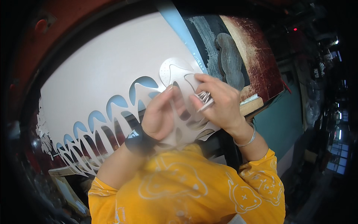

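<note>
A large pale sheet (100, 59) lies before me, its near edge cut into a row of curved, sole-shaped openings with thin strips between them. A white sole-shaped piece (170, 71) with small dots and ridges is at the sheet's right end. Over the strips beside it, my left hand (163, 112) is open, its thumb apart from its slightly blurred fingers. My right hand (220, 100) is closed on a small bundle of thin white pieces (204, 98), seen edge-on; its index finger reaches to the sheet's right edge. The hands partly hide the strips.
Blue material (182, 31) shows under the sheet. A dark, worn sole-shaped block (230, 61) lies on a black surface to the right, beside a worn red-brown board (261, 56). White offcuts (44, 130) hang at the far left. A wooden edge (250, 106) is near my right wrist.
</note>
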Demonstrator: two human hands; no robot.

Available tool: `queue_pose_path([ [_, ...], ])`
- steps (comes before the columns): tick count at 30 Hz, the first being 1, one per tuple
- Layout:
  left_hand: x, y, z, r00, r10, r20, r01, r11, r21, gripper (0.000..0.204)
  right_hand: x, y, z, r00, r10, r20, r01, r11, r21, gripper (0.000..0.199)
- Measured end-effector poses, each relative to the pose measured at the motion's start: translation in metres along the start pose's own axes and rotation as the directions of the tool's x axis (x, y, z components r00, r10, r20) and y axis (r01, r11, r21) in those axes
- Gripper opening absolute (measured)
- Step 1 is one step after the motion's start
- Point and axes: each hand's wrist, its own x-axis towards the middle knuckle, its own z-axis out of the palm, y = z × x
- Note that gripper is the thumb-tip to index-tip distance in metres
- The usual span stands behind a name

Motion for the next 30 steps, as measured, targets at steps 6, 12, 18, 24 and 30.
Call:
queue_pose_path([
  [6, 0.005, 0.002, -0.007, 0.963, 0.041, 0.267, -0.058, 0.997, 0.055, 0.028, 0.003, -0.003, -0.003, 0.998, -0.009, 0.054, 0.007, 0.999, 0.032, 0.018],
  [12, -0.002, 0.003, 0.008, 0.991, 0.018, 0.131, -0.028, 0.997, 0.077, 0.047, -0.010, 0.023, -0.007, 0.990, -0.015, -0.139, 0.035, 0.989, 0.144, 0.017],
  [18, -0.001, 0.007, 0.020, 0.988, 0.041, 0.152, -0.048, 0.998, 0.045, 0.052, 0.040, 0.042, -0.094, 0.860, 0.330, -0.388, 0.102, 0.636, 0.765, 0.027],
  [24, 0.000, 0.009, 0.018, 0.986, 0.034, 0.161, -0.045, 0.997, 0.063, 0.055, 0.100, 0.004, -0.044, 0.878, -0.172, 0.447, 0.088, 0.975, 0.203, 0.047],
  [30, -0.002, 0.010, 0.018, 0.971, 0.069, 0.228, -0.070, 0.998, -0.002, 0.056, 0.099, 0.037, -0.008, 0.882, 0.084, 0.465, -0.212, 0.950, 0.231, 0.030],
])
